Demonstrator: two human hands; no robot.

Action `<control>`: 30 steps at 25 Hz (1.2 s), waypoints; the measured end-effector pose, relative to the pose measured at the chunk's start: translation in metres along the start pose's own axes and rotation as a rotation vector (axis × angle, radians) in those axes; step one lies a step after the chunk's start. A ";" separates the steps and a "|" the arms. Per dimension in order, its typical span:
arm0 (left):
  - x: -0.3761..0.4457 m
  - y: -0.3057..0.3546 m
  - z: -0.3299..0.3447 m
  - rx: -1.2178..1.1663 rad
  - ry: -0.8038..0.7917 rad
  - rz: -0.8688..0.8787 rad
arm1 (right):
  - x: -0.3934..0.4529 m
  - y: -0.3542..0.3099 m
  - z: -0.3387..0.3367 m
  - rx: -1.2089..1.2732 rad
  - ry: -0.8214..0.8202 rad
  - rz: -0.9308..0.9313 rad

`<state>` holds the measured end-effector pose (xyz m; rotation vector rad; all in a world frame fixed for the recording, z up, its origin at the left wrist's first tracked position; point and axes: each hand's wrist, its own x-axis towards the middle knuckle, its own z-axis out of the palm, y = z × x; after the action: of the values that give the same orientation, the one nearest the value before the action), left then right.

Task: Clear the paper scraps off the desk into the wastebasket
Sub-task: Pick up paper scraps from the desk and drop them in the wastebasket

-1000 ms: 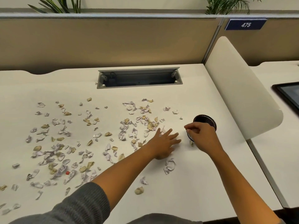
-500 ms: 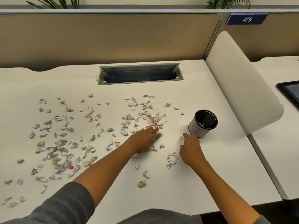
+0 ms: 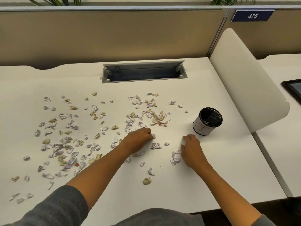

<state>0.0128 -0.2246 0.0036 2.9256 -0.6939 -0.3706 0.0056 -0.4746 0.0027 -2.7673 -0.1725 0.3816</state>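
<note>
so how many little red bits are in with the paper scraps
2. One red bit lies in the scrap cluster beyond the left hand, left of the wastebasket. The other red bit sits in the nearer pile on the left. More may be hidden under scraps.

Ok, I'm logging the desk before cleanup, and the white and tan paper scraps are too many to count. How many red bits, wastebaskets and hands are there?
Red bits: 2
Wastebasket: 1
Hands: 2, the left hand and the right hand
Total: 5
</note>
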 end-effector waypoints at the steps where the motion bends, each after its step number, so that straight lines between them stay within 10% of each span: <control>1: -0.001 -0.002 -0.001 -0.018 0.002 -0.018 | -0.004 -0.002 0.001 0.007 -0.016 -0.030; 16: -0.016 -0.008 -0.012 -0.616 0.226 -0.506 | -0.020 -0.020 0.016 0.235 -0.063 -0.129; 24: -0.009 0.017 -0.038 -0.811 0.209 -0.480 | 0.009 -0.034 -0.001 1.705 -0.486 0.460; 30: 0.003 0.057 -0.053 -0.889 0.253 -0.361 | 0.019 -0.052 -0.004 2.085 -0.581 0.628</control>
<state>0.0054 -0.2737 0.0636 2.1559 0.0603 -0.2394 0.0211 -0.4237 0.0196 -0.5501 0.6163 0.7994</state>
